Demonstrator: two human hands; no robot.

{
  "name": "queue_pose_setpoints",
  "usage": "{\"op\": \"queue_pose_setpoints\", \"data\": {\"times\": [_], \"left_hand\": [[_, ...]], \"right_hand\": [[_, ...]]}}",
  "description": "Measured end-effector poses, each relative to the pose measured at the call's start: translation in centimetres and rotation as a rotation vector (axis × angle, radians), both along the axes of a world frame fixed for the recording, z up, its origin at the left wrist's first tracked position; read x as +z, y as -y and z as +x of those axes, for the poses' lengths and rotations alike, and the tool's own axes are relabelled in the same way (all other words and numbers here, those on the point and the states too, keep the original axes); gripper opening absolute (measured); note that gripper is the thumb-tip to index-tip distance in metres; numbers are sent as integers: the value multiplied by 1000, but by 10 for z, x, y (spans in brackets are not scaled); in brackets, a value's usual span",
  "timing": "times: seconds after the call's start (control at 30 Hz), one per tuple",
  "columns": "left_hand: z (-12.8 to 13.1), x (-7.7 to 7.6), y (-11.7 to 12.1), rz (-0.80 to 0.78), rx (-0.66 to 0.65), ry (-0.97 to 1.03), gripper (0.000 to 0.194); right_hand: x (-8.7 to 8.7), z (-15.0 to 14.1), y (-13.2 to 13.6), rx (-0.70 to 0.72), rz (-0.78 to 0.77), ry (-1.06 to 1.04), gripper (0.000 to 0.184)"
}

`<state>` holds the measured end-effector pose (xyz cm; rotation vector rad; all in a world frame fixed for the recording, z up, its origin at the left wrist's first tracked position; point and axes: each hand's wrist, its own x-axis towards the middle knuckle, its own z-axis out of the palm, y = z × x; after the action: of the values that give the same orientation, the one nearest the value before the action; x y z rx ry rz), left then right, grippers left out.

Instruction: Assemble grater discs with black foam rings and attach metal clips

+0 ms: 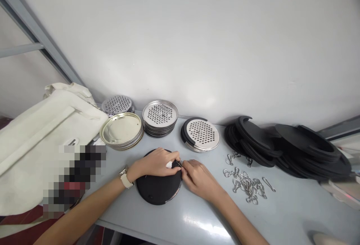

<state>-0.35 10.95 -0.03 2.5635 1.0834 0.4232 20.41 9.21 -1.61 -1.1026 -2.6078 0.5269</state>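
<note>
A round black disc (159,190) with a thin shiny rim at its right lies on the table in front of me. My left hand (161,162), with white tape on one finger and a watch at the wrist, rests over its upper part. The thumb and fingers pinch a small metal wire piece (179,163) at the disc's right edge. From the right, my right hand (198,179) meets it there, fingers closed together at the same spot. Its fingertips partly hide what they grip. A pile of wire clips (247,185) lies right of my right hand.
Along the wall stand stacked gold-toned lids (121,129), perforated metal discs (160,114), a grater-like plate (203,132) with a black edge piece, and black plastic parts (306,144). A cream bag (50,125) lies at the left. The grey table's (135,224) front edge runs below.
</note>
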Motion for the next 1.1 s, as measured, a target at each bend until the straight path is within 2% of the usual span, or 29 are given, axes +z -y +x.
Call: {"op": "queue_pose_setpoints", "data": {"times": [0.37, 0.7, 1.1], "left_hand": [[-1, 2, 0, -11, -10, -17, 21], [0, 4, 0, -19, -3, -56, 22], [0, 4, 1, -35, 7, -9, 24]], "right_hand": [[-1, 0, 0, -7, 14, 36, 23], [1, 2, -1, 45, 42, 26, 22], [0, 2, 0, 36, -9, -3, 26]]}}
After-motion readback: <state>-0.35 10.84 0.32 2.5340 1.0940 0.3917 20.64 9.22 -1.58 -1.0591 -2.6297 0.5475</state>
